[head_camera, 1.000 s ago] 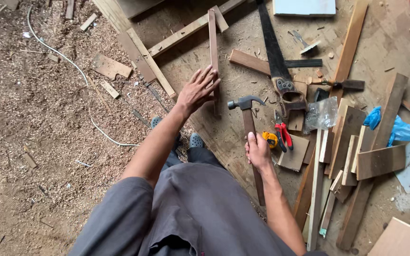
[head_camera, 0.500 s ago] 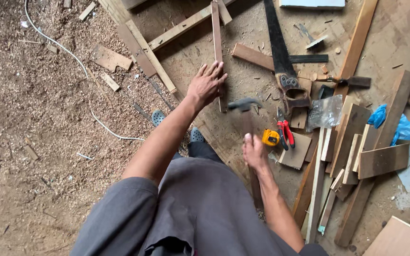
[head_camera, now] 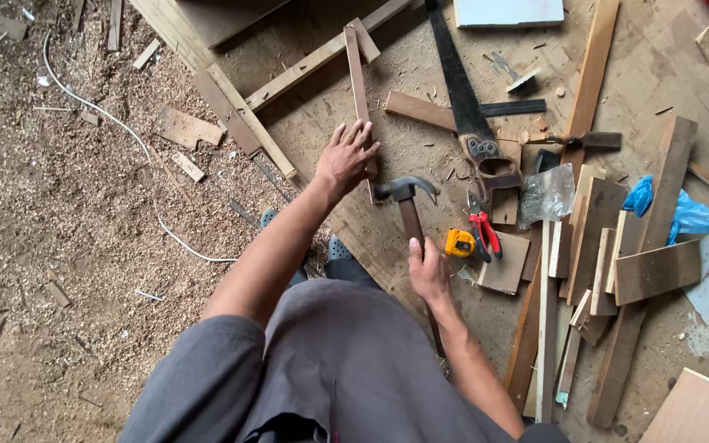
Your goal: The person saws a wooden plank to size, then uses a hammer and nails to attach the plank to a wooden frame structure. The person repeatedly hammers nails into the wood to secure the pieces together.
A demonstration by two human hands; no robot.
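Wood makes up nearly everything in the frame: a large plywood sheet [head_camera: 420, 148] covers the floor from centre to upper right, with sawdust and offcuts spread over the left half.

Narrow wooden strip [head_camera: 359, 90]: runs from the upper centre of the frame down to the middle and rests on a longer batten [head_camera: 305, 70] near its upper end. It appears light, stiff along its length, and thin enough to split if struck near an end. The surface looks rough-sawn, so it should not be slippery. Best held flat near its lower end, where the hand now bears on it.

Handsaw [head_camera: 465, 98]: dark blade lying diagonally, right of the strip, handle toward the centre.

Claw hammer [head_camera: 408, 205]: steel head just right of the strip's lower end, wooden handle running down toward the lower centre. Judged head-heavy and rigid; the handle is the only sensible grip, and a hold lower on it gives more swing.

Left hand [head_camera: 346, 160]: fingers spread, palm down, pressing on the lower end of the strip.

Right hand [head_camera: 428, 271]: curled around the hammer handle at about mid-length, below the head.

Smaller items, right of the hammer:
- clear plastic bag [head_camera: 545, 195], contents too small to identify;
- red-handled pliers [head_camera: 484, 231];
- yellow tape measure [head_camera: 459, 243], just beside the pliers.

A white cable [head_camera: 108, 123] crosses the sawdust at left.
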